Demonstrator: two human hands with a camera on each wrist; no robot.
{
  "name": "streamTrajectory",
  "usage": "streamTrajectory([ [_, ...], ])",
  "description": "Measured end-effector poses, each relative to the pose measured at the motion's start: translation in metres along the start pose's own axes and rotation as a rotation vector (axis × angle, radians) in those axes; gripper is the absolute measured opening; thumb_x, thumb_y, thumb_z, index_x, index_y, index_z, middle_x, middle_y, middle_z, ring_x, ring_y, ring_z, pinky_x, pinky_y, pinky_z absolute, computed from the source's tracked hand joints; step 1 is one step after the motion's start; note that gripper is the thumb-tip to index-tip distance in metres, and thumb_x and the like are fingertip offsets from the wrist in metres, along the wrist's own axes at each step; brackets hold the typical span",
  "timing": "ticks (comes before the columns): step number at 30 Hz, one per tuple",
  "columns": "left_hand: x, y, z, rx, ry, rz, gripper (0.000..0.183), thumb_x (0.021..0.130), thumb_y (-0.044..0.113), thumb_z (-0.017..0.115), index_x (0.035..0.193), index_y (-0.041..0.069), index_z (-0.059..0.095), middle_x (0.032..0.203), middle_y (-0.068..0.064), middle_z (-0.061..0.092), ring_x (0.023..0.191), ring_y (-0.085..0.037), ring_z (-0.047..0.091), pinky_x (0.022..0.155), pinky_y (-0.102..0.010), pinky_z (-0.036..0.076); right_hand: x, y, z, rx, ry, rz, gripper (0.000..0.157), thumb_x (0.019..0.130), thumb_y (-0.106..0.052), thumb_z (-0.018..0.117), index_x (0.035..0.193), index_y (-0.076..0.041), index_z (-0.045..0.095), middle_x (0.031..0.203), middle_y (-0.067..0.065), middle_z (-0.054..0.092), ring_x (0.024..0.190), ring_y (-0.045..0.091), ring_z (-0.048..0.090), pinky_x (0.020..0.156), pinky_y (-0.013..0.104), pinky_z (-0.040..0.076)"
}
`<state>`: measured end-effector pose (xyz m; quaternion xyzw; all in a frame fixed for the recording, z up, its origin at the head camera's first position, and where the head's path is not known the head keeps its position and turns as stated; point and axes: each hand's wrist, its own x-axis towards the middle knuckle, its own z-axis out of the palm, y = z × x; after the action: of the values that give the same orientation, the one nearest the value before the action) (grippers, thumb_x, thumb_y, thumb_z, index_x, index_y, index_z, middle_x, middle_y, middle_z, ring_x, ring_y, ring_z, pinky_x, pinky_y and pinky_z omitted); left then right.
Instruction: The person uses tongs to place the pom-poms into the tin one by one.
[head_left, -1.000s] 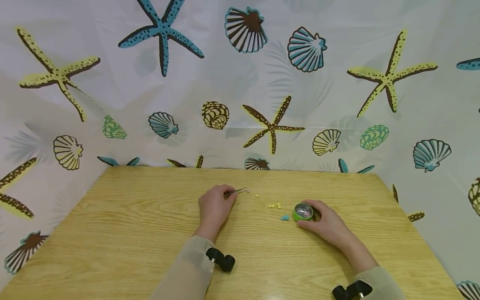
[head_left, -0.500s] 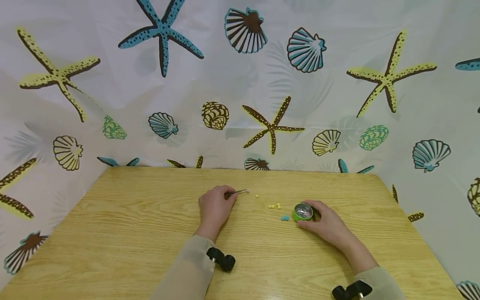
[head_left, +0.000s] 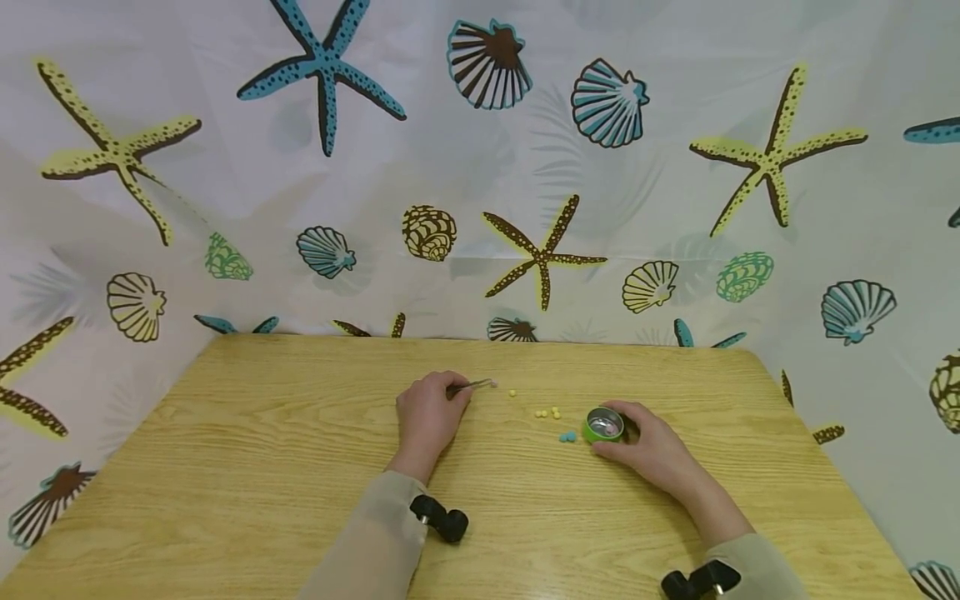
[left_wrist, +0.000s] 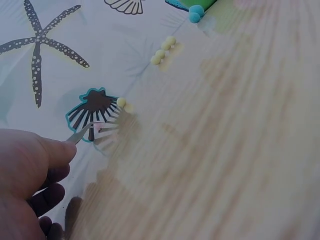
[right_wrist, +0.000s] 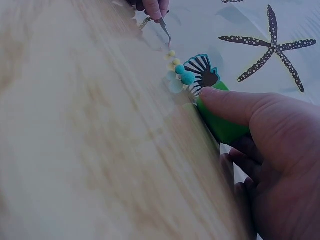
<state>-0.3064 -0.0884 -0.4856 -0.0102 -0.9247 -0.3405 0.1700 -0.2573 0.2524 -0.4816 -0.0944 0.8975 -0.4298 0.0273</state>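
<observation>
My left hand (head_left: 429, 417) pinches a pair of slim metal tweezers (head_left: 470, 385), angled to the right above the table. At their tips is a small pale pink bead (left_wrist: 99, 126); whether the tips grip it or only touch it I cannot tell. My right hand (head_left: 654, 443) holds a small round green tin (head_left: 593, 434) between thumb and fingers, its open silver mouth facing up. Something pinkish (head_left: 611, 429) shows inside the tin. Just right of the tweezers lies a single yellow bead (head_left: 513, 393).
Several more yellow beads (head_left: 542, 414) lie in a loose group between the hands. Blue beads (head_left: 567, 437) sit close to the tin's left side. The wooden table (head_left: 285, 467) ends at a cloth backdrop (head_left: 360, 183) printed with shells and starfish.
Both hands stay almost in place. The tweezers' two arms, visibly apart a second ago, now look closer together. The head view has shifted very slightly.
</observation>
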Motion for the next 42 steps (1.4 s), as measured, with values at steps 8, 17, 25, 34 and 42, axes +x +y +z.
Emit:
streamTrajectory([
  [8,0.000,0.010,-0.005,-0.005,0.008,0.029,0.014,0.104,0.025,0.081,0.113,0.017,0.086,0.110,-0.004,0.081,0.105,-0.033,0.073,0.101,-0.062,0.048,0.001,0.002,0.001,0.008,0.000,-0.001,0.073,0.098,-0.034,0.088,0.157,-0.005,0.058,0.156,0.021,0.058,0.150,0.044,0.050,0.124,0.063,0.035],
  [17,0.001,0.033,-0.006,-0.002,-0.004,0.089,0.013,0.103,0.027,0.082,0.112,0.018,0.086,0.111,-0.001,0.080,0.105,-0.031,0.073,0.100,-0.056,0.051,0.003,0.002,-0.001,0.014,-0.011,-0.010,0.073,0.098,-0.035,0.088,0.158,-0.007,0.057,0.157,0.021,0.058,0.150,0.044,0.049,0.123,0.064,0.036],
  [25,-0.006,0.055,-0.002,-0.027,-0.028,0.165,0.010,0.103,0.025,0.083,0.110,0.019,0.086,0.107,0.002,0.080,0.103,-0.029,0.073,0.095,-0.056,0.052,0.003,0.000,-0.002,0.037,-0.026,0.028,0.075,0.098,-0.035,0.088,0.160,-0.007,0.056,0.161,0.022,0.055,0.154,0.044,0.045,0.125,0.064,0.033],
  [34,-0.017,0.080,0.001,-0.031,-0.075,0.218,0.009,0.101,0.024,0.085,0.110,0.020,0.086,0.106,0.004,0.080,0.101,-0.026,0.073,0.096,-0.056,0.052,0.003,0.001,-0.002,0.036,-0.012,0.022,0.075,0.097,-0.034,0.089,0.159,-0.006,0.056,0.159,0.022,0.056,0.153,0.044,0.046,0.126,0.063,0.033],
  [42,-0.030,0.094,0.008,0.009,-0.107,0.283,0.006,0.101,0.025,0.085,0.107,0.022,0.086,0.104,0.005,0.079,0.099,-0.021,0.073,0.095,-0.055,0.053,0.003,0.001,0.001,0.027,-0.003,0.008,0.073,0.098,-0.033,0.088,0.158,-0.005,0.056,0.157,0.022,0.058,0.150,0.043,0.050,0.125,0.063,0.035],
])
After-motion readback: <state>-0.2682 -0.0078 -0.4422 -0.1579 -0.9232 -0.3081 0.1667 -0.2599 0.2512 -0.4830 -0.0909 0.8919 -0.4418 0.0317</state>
